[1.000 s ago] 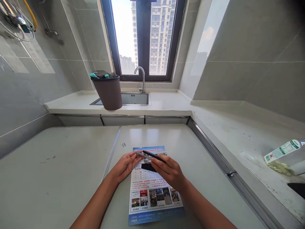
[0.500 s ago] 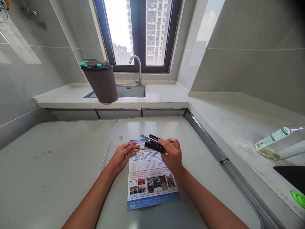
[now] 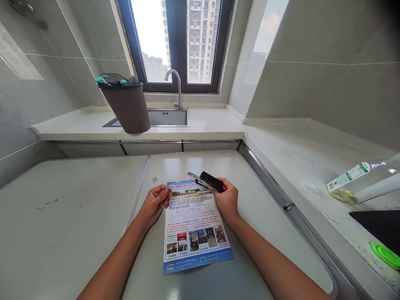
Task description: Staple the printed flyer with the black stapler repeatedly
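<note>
A printed flyer [image 3: 195,227] with a blue border lies flat on the pale worktop [image 3: 78,216] in front of me. My right hand [image 3: 225,200] is closed round a black stapler [image 3: 210,181], held swung open over the flyer's top right corner, its metal arm pointing left. My left hand [image 3: 156,200] rests at the flyer's top left edge, fingers curled and pinched together on something too small to make out. A tiny loose staple [image 3: 154,179] lies on the worktop left of the flyer.
A brown bin [image 3: 125,104] stands on the raised counter by the sink [image 3: 165,118] and tap [image 3: 176,87] under the window. A clear plastic bottle [image 3: 359,179] lies on the right counter, with a green lid [image 3: 386,254] near the edge. A metal rail [image 3: 281,200] divides the worktops.
My hands have parted: the right carried the stapler up to the flyer's top right corner, and the left drew back to the top left edge. The view has tilted down.
</note>
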A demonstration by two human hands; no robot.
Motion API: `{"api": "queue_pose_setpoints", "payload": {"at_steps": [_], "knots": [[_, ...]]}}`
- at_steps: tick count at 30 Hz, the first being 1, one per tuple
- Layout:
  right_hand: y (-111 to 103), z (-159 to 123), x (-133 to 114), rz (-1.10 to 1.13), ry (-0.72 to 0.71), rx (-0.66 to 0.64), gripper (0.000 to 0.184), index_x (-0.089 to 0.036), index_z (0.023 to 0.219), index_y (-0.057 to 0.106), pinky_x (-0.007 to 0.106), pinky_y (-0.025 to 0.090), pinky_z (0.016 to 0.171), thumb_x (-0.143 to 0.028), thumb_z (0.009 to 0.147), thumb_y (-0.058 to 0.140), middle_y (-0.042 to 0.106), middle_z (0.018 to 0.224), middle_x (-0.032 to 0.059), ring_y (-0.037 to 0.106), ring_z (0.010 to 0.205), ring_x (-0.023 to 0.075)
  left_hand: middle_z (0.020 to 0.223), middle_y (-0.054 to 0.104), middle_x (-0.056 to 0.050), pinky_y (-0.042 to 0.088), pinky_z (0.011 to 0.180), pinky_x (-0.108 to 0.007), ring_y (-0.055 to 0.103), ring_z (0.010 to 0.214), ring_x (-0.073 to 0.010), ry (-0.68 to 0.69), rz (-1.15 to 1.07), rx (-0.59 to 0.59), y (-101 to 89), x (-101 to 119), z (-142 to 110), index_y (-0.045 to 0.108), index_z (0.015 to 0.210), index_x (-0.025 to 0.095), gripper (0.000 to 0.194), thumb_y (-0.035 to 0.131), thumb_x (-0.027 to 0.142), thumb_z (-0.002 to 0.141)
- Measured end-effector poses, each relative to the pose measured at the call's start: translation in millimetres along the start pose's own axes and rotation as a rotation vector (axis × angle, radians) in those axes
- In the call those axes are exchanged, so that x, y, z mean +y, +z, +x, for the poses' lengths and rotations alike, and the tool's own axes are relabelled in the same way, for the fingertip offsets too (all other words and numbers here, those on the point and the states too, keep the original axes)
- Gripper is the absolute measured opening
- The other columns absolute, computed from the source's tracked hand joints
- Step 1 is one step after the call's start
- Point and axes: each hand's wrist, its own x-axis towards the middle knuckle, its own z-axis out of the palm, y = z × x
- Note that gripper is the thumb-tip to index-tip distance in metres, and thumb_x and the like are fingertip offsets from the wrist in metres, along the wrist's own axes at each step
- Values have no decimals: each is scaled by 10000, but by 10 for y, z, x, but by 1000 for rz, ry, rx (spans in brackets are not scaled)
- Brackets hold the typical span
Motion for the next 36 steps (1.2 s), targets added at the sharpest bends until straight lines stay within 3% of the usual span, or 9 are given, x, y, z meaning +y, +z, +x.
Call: {"api": "queue_pose_setpoints", "payload": {"at_steps": [4,9,14,22,27,36], "knots": [[17,-16,-28,16,-1,-27,325,-207,1024,758,362,538,815,-343,730,789,779,941,49,699,862,256,726,672,-24,420,485,-183,511,511,-61,23,33,-33,11,5,-15,749,885,133,313,855,412,790],[37,-12,0,9,3,-20,332,-196,1015,759,367,540,804,-348,721,781,778,929,59,695,843,259,612,558,12,390,528,-182,476,548,-72,43,53,-66,-8,0,-12,762,915,148,280,811,413,841],[12,4,-21,6,-17,-19,339,-194,1022,759,363,539,804,-358,726,779,779,938,62,692,845,256,576,505,26,331,504,-186,412,528,-66,52,69,-54,-18,-18,7,780,914,146,274,829,399,822],[41,-49,-80,0,-46,-254,310,-219,984,784,319,514,775,-286,683,815,776,884,9,689,818,225,668,590,10,305,465,-191,422,503,-51,53,93,-73,5,-22,-4,784,1026,151,370,896,355,739],[69,-115,-111,-25,-44,-405,289,-238,969,783,301,504,747,-283,687,827,777,887,-12,692,820,214,774,688,-17,338,467,-189,469,482,-46,60,111,-126,8,-11,-9,751,1012,181,310,879,316,765],[90,-148,-87,-145,-111,-467,244,-251,933,754,313,507,756,-230,699,819,754,886,-19,681,824,204,739,688,-33,341,458,-182,473,484,-49,25,215,-177,80,-2,-50,783,980,146,316,898,305,732]]}}
